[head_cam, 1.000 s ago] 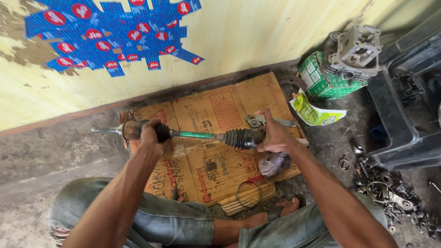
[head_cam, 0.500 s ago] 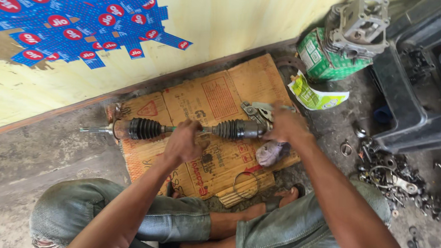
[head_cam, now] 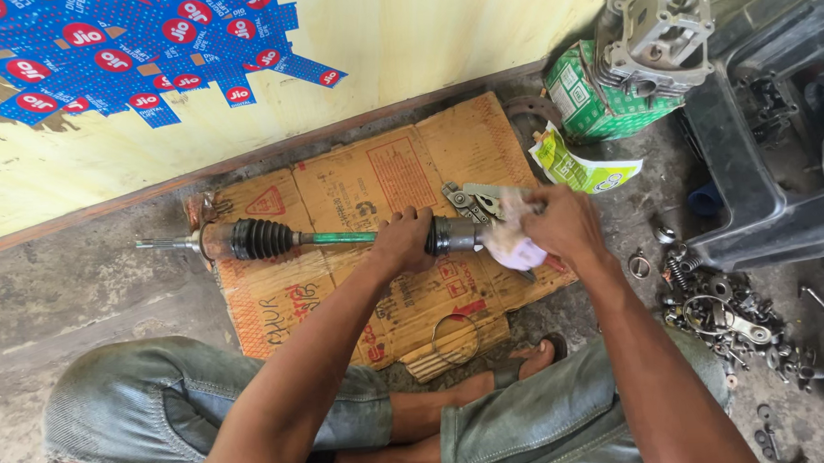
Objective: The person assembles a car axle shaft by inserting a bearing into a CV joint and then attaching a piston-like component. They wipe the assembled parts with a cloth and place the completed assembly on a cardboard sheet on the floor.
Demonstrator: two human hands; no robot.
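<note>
A car drive shaft [head_cam: 338, 237] with a green rod and a black ribbed rubber boot [head_cam: 262, 238] lies across a flattened cardboard sheet [head_cam: 373, 178] on the concrete floor. My left hand [head_cam: 401, 241] grips the shaft near its right-hand boot. My right hand [head_cam: 560, 220] presses a crumpled pale plastic bag [head_cam: 514, 245] against the shaft's right end. Pliers [head_cam: 471, 201] lie just behind that end. My knees in worn jeans are at the bottom.
A metal ring [head_cam: 454, 336] lies on the cardboard's near edge. A green box [head_cam: 592, 103] carries a grey metal engine part [head_cam: 663, 31]. A yellow-green packet [head_cam: 576, 169] lies beside it. Loose springs and small parts [head_cam: 731, 315] litter the floor at right, by a black plastic crate [head_cam: 762, 179].
My left hand slid right along the shaft from the left boot to near the right boot. My right hand now covers the right end with the plastic bag.
</note>
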